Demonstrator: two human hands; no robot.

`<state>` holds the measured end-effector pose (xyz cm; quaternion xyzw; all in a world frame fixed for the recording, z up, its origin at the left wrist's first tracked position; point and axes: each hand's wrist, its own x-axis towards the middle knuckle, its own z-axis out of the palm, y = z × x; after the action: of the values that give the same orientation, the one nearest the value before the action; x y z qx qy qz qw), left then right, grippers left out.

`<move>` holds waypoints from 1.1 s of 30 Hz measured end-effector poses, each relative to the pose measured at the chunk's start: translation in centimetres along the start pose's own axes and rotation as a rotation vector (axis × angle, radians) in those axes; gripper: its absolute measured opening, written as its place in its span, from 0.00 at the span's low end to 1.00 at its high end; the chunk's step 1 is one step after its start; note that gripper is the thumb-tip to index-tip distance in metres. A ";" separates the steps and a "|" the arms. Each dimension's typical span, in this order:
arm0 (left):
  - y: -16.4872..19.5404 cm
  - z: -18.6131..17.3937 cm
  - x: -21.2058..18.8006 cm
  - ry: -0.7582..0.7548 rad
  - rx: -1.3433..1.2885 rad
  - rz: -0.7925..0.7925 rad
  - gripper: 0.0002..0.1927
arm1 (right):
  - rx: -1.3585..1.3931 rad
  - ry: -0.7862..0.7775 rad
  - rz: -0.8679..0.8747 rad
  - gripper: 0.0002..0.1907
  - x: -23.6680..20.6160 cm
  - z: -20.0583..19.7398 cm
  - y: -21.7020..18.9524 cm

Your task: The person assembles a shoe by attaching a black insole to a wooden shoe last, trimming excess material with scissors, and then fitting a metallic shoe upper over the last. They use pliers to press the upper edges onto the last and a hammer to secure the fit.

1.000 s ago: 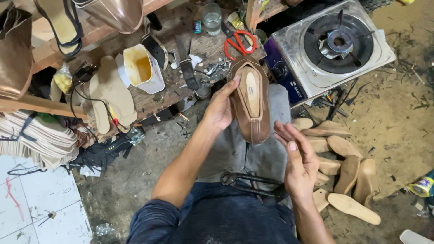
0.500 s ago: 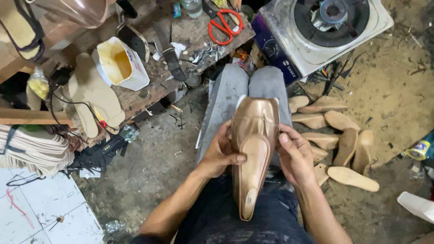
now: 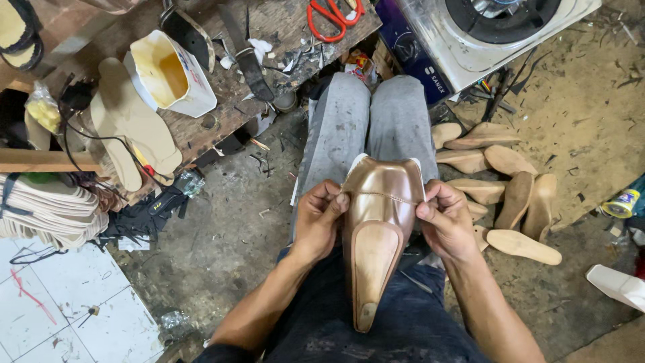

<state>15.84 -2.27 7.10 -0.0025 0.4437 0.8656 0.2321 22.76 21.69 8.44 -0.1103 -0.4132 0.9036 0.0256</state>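
A dusty concrete floor (image 3: 222, 228) spreads under a cluttered wooden bench (image 3: 282, 30), with a gas stove (image 3: 497, 27) beside it and wooden shoe lasts (image 3: 510, 195) heaped nearby. On the seated person's lap lies a bronze shoe (image 3: 376, 228), sole up. The left hand (image 3: 321, 218) and right hand (image 3: 445, 222) pinch its upper edges from either side.

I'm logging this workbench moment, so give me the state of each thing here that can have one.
shoe: sole up on the lap, gripped from both sides
left hand: closed on the shoe's left edge
right hand: closed on the shoe's right edge
glue tub: open, tipped on its side
scissors: lying on the bench, blades hidden
stove: no flame visible
wooden soles: loose pile on the floor
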 end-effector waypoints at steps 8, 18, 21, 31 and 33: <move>1.5 1.1 1.2 -0.326 -0.378 -0.417 0.34 | 0.058 -0.163 0.161 0.10 1.2 -0.8 -0.4; 8.1 4.4 5.4 -0.436 0.175 -0.148 0.45 | -0.625 -0.134 -0.072 0.14 3.8 2.4 -2.0; 9.9 5.2 8.7 -0.384 0.964 0.530 0.34 | -1.248 -0.185 -0.081 0.16 1.6 5.0 -0.8; 7.2 7.7 14.6 -0.170 1.562 0.810 0.36 | -1.544 -0.407 -0.010 0.14 -0.2 5.7 1.9; 7.9 6.3 15.6 -0.300 1.557 0.731 0.32 | -1.394 -0.341 0.090 0.13 0.2 4.8 1.1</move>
<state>0.01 4.91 13.73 0.4134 0.8467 0.3279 -0.0686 21.57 17.40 10.62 0.0249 -0.8873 0.4344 -0.1528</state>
